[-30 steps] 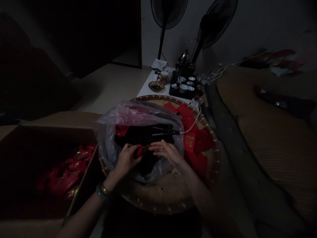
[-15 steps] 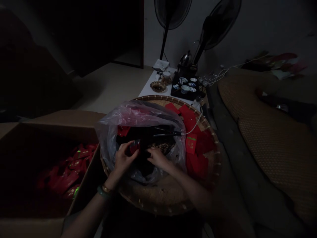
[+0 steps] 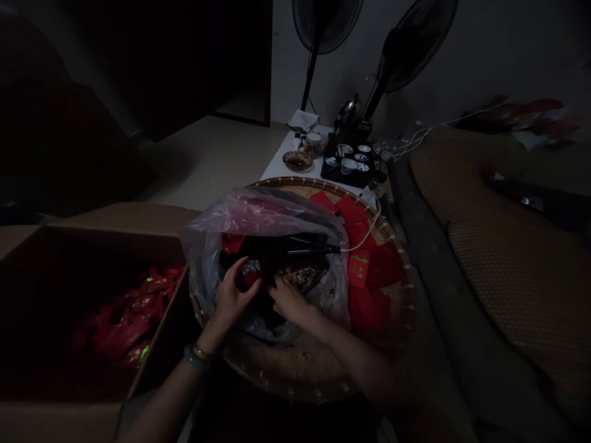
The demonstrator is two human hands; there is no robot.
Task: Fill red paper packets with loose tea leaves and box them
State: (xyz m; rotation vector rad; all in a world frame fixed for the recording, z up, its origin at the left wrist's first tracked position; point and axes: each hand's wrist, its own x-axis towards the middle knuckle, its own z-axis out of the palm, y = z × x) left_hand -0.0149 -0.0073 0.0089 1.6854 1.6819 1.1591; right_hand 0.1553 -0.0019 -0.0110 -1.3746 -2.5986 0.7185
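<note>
My left hand (image 3: 235,294) is closed around a small red packet (image 3: 251,275) with a shiny clear plastic top, held over the open bag. Close beside it, my right hand (image 3: 289,300) has its fingers bent together near the packet; whatever they grip is too dark to see. Both hands are inside the mouth of a clear plastic bag (image 3: 198,255) lying in a round woven tray (image 3: 300,369). Brownish dried pieces (image 3: 302,277) show in the bag beyond my right hand. A dark slim device (image 3: 314,250) with a white cord lies across the bag.
Red envelopes (image 3: 360,267) lie on the tray's right side. At left stands a cardboard box (image 3: 159,332) with many red packets (image 3: 132,314). Behind are a tea tray (image 3: 330,175) with small cups, a glass ashtray-like dish (image 3: 298,161) and two fans (image 3: 323,27). A woven-covered seat (image 3: 489,246) is at right.
My right hand has shifted slightly left, closer to the red packet in my left hand. The view has moved a little, and the left hand keeps its hold.
</note>
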